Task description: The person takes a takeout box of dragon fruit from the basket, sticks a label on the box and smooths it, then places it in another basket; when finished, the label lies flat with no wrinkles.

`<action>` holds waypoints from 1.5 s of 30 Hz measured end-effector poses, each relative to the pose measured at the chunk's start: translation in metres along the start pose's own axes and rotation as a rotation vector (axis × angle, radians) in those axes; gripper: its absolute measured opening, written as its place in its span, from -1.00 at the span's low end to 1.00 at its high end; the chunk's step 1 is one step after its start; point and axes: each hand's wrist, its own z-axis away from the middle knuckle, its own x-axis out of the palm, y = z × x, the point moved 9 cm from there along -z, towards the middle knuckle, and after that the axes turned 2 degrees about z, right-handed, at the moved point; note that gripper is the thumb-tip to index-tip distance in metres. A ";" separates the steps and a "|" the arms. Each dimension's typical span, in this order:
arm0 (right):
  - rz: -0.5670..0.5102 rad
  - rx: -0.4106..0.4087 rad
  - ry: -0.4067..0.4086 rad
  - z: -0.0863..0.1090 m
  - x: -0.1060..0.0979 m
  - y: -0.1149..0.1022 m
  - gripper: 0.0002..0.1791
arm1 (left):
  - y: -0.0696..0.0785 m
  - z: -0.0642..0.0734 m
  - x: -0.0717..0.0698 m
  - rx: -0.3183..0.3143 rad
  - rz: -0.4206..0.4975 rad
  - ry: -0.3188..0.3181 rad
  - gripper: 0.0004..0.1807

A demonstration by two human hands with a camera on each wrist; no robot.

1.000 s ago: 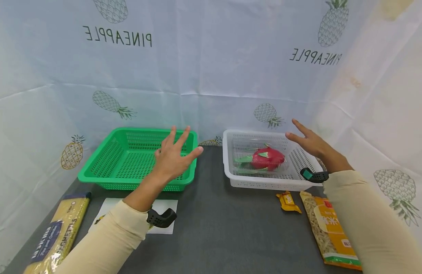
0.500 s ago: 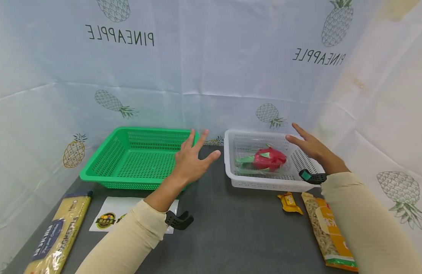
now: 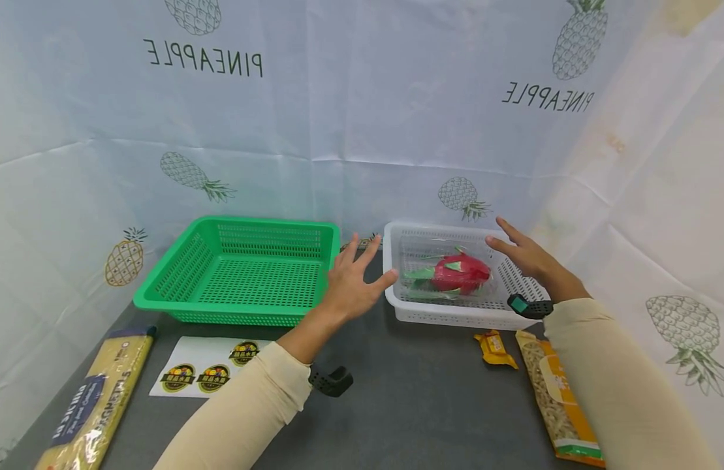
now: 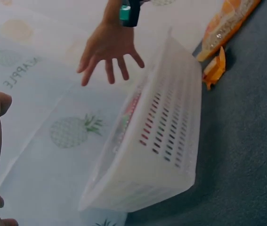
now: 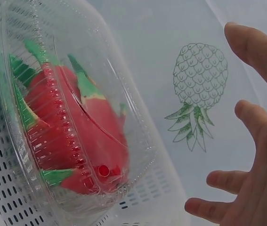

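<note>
A red dragon fruit point(image 3: 460, 273) with green scales lies inside a clear plastic clamshell box point(image 5: 138, 136), which sits in the white slotted basket point(image 3: 456, 316). My right hand point(image 3: 529, 258) hovers over that basket's right side, fingers spread and holding nothing. In the right wrist view its fingers point(image 5: 227, 181) are apart from the box. My left hand point(image 3: 352, 284) is in the air between the two baskets, its fingers spread, near the white basket's left rim. Behind and left of it stands a green slotted basket point(image 3: 262, 277) with nothing in it.
At the left lies a spaghetti pack point(image 3: 97, 398). A white sheet with round fruit stickers point(image 3: 188, 378) is partly under the left sleeve. A small orange wrapped packet point(image 3: 495, 349) and an orange-labelled food bag point(image 3: 564, 398) lie at right. Pineapple-print cloth point(image 3: 385, 130) walls the back and sides.
My left hand has moved right, from over the green basket to the gap beside the white one. The right hand has barely shifted. The sticker sheet shows more now.
</note>
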 end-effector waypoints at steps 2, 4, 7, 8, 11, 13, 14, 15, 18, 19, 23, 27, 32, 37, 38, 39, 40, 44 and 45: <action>-0.011 0.003 -0.001 0.000 0.001 0.000 -0.04 | 0.001 -0.001 0.006 0.009 -0.001 -0.008 -0.18; -0.023 0.014 -0.006 -0.001 0.003 0.000 -0.04 | 0.001 -0.001 0.011 0.015 -0.001 -0.020 -0.18; -0.054 0.033 -0.024 -0.002 0.006 0.000 -0.05 | 0.001 -0.002 0.019 0.008 0.004 -0.039 -0.18; -0.057 0.042 -0.028 -0.003 0.007 0.001 -0.04 | 0.001 -0.002 0.022 0.005 0.004 -0.043 -0.18; -0.069 0.051 -0.036 -0.005 0.010 0.001 -0.03 | -0.001 -0.003 0.028 -0.002 0.011 -0.052 -0.19; -0.065 0.056 -0.036 -0.007 0.011 0.001 -0.02 | -0.003 -0.003 0.033 -0.007 0.014 -0.058 -0.19; -0.064 0.058 -0.036 -0.008 0.011 0.002 -0.02 | -0.004 -0.004 0.035 -0.010 0.015 -0.064 -0.19; -0.070 0.058 -0.038 -0.008 0.012 0.002 -0.02 | -0.005 -0.004 0.038 -0.016 0.014 -0.071 -0.19; -0.076 0.068 -0.045 -0.009 0.014 0.004 -0.02 | -0.008 -0.005 0.047 -0.030 0.009 -0.097 -0.18; -0.078 0.071 -0.047 -0.010 0.014 0.005 -0.02 | -0.009 -0.005 0.050 -0.034 0.007 -0.106 -0.18; -0.101 0.079 -0.051 -0.010 0.018 0.008 -0.03 | -0.011 -0.007 0.058 -0.042 0.008 -0.123 -0.18; -0.122 0.084 -0.063 -0.012 0.023 0.012 -0.04 | -0.015 -0.009 0.065 -0.045 -0.003 -0.129 -0.17; -0.129 0.071 -0.080 -0.013 0.028 0.014 -0.07 | -0.019 -0.010 0.074 -0.038 -0.019 -0.137 -0.17; -0.135 0.086 -0.091 -0.014 0.033 0.016 -0.06 | -0.023 -0.012 0.083 -0.037 -0.029 -0.151 -0.16; -0.134 0.090 -0.090 -0.015 0.034 0.017 -0.06 | -0.023 -0.013 0.084 -0.037 -0.032 -0.154 -0.16; -0.133 0.093 -0.090 -0.015 0.035 0.017 -0.06 | -0.024 -0.013 0.086 -0.036 -0.035 -0.155 -0.16; -0.131 0.097 -0.090 -0.016 0.035 0.018 -0.05 | -0.024 -0.013 0.087 -0.039 -0.038 -0.157 -0.16; -0.126 0.099 -0.082 -0.017 0.037 0.020 -0.05 | -0.026 -0.013 0.090 -0.046 -0.052 -0.162 -0.16; -0.131 0.099 -0.083 -0.018 0.038 0.020 -0.04 | -0.027 -0.013 0.091 -0.048 -0.054 -0.163 -0.16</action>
